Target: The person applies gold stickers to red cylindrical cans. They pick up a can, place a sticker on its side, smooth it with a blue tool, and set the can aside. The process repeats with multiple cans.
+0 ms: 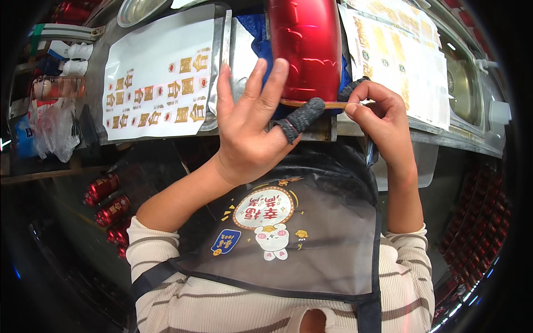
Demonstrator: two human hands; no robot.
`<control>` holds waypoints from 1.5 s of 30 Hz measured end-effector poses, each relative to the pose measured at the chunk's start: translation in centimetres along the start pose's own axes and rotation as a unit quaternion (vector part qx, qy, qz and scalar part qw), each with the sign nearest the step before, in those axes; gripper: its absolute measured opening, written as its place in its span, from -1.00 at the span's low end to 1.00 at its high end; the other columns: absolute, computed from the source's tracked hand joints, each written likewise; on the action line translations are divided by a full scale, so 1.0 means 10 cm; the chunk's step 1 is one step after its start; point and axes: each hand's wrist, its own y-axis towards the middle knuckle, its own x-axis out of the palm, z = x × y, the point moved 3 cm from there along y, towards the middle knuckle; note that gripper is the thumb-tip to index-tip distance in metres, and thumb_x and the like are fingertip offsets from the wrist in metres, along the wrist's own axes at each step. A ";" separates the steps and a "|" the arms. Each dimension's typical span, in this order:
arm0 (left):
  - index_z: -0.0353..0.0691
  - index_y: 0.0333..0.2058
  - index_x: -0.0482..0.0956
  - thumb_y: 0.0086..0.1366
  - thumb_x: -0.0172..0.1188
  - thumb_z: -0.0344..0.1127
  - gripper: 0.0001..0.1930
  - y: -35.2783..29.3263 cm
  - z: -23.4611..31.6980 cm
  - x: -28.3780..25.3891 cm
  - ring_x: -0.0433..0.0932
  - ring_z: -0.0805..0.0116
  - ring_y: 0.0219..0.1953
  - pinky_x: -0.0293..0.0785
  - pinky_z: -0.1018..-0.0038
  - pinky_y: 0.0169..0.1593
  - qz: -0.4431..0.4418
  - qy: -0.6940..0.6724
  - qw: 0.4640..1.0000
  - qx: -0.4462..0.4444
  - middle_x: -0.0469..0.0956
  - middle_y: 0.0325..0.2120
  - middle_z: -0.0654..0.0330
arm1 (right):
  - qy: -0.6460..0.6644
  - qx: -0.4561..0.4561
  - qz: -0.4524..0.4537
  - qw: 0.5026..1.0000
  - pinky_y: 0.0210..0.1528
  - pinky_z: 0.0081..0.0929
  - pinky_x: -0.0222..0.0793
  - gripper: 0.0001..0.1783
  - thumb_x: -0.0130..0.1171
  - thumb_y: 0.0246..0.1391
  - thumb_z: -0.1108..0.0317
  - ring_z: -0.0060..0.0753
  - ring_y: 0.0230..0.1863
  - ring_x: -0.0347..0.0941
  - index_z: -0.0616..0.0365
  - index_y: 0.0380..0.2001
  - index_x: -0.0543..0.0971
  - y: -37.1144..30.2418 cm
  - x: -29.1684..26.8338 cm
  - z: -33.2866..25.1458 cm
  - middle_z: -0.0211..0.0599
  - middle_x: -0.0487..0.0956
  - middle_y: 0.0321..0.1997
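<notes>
A glossy red metal bottle or canister (306, 50) lies over a blue cloth (255, 33), its near end toward me. My left hand (250, 125) has its fingers spread, the fingertips against or just beside the red side. Its thumb wears a dark grey knitted finger cover (302, 119) and presses by a thin gold-brown strip (333, 105) along the near rim. Thumb and forefinger of my right hand (386, 114) pinch the strip's right end. Below that palm hangs a dark pointed tool (371, 152), mostly hidden. Another dark finger cover (354, 87) shows beyond the right fingers.
On the left lies a white sheet of gold and red decals (155, 119); more decal sheets (430, 100) lie at right beside a metal basin (463, 80). A metal bowl (139, 11) stands far left. Red bottles (108, 202) are below the bench, a clear plastic bin (422, 166) under its edge.
</notes>
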 end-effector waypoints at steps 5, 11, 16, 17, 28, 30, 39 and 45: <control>-0.08 -0.28 0.73 -0.13 0.42 -0.34 -0.67 0.30 0.08 0.05 0.40 -0.26 0.22 -0.04 -0.33 0.28 0.026 0.026 0.999 0.027 0.35 0.25 -0.17 | -0.025 0.000 0.002 1.000 -0.51 -0.81 0.12 -0.92 0.21 0.06 0.49 -0.90 -0.53 0.27 0.24 -0.46 0.54 0.00 0.03 0.03 -0.61 0.46 -0.49; -0.18 0.07 0.62 -0.11 0.54 -0.27 -0.34 0.16 -0.12 0.11 0.38 -0.12 0.26 0.02 -0.18 0.32 0.058 -0.114 0.987 -0.101 0.31 0.29 -0.13 | -0.025 -0.014 0.000 1.000 -0.56 -0.81 -0.07 -0.93 0.23 0.03 0.52 -0.95 -0.58 0.15 0.19 -0.45 0.52 0.01 0.08 0.01 -0.71 0.37 -0.53; -0.36 0.03 0.60 -0.02 0.53 -0.26 -0.39 -0.21 -0.15 0.06 0.36 -0.12 0.29 -0.02 -0.17 0.33 0.022 -0.109 0.986 -0.125 0.31 0.26 -0.23 | -0.034 -0.035 0.011 0.999 -0.55 -0.81 -0.08 -0.93 0.22 0.02 0.52 -0.94 -0.58 0.15 0.19 -0.46 0.51 -0.08 0.05 -0.06 -0.70 0.36 -0.54; -0.36 0.01 0.61 -0.01 0.52 -0.26 -0.42 -0.28 -0.14 0.08 0.35 -0.13 0.29 -0.04 -0.19 0.33 0.025 -0.106 0.987 -0.118 0.31 0.27 -0.23 | -0.034 -0.035 0.010 0.999 -0.55 -0.81 -0.08 -0.93 0.22 0.02 0.51 -0.94 -0.58 0.14 0.19 -0.46 0.51 -0.09 0.04 -0.07 -0.70 0.36 -0.54; -0.14 -0.17 0.72 0.01 0.47 -0.31 -0.66 -0.07 -0.02 0.01 0.42 -0.23 0.21 0.02 -0.24 0.29 0.020 -0.008 1.000 -0.007 0.32 0.27 -0.19 | 0.009 -0.006 -0.002 1.000 -0.51 -0.82 0.09 -0.93 0.17 0.07 0.50 -0.91 -0.53 0.26 0.24 -0.47 0.52 -0.02 -0.01 0.03 -0.60 0.46 -0.50; -0.15 -0.10 0.69 0.02 0.46 -0.38 -0.60 -0.01 -0.01 -0.03 0.39 -0.22 0.24 -0.03 -0.20 0.33 0.003 -0.004 1.000 0.022 0.30 0.28 -0.21 | 0.005 0.001 -0.001 1.000 -0.50 -0.81 0.10 -0.93 0.17 0.07 0.50 -0.90 -0.53 0.26 0.25 -0.46 0.52 -0.01 0.01 0.02 -0.60 0.47 -0.49; -0.23 -0.50 0.66 -0.09 0.34 -0.28 -0.82 0.35 0.20 0.05 0.46 -0.21 0.17 0.06 -0.36 0.25 0.037 0.055 0.997 0.032 0.50 0.12 -0.12 | -0.001 -0.001 -0.008 1.000 -0.48 -0.81 0.14 -0.94 0.21 0.07 0.50 -0.87 -0.51 0.30 0.25 -0.43 0.54 0.03 0.03 0.06 -0.57 0.49 -0.46; -0.27 0.08 0.58 -0.08 0.52 -0.30 -0.33 0.10 -0.09 0.17 0.37 -0.07 0.29 -0.01 -0.23 0.32 0.083 -0.137 0.982 -0.095 0.35 0.26 -0.10 | 0.003 -0.009 0.003 1.000 -0.50 -0.83 0.16 -0.92 0.25 0.08 0.50 -0.89 -0.53 0.31 0.26 -0.43 0.55 -0.03 0.06 0.02 -0.57 0.48 -0.44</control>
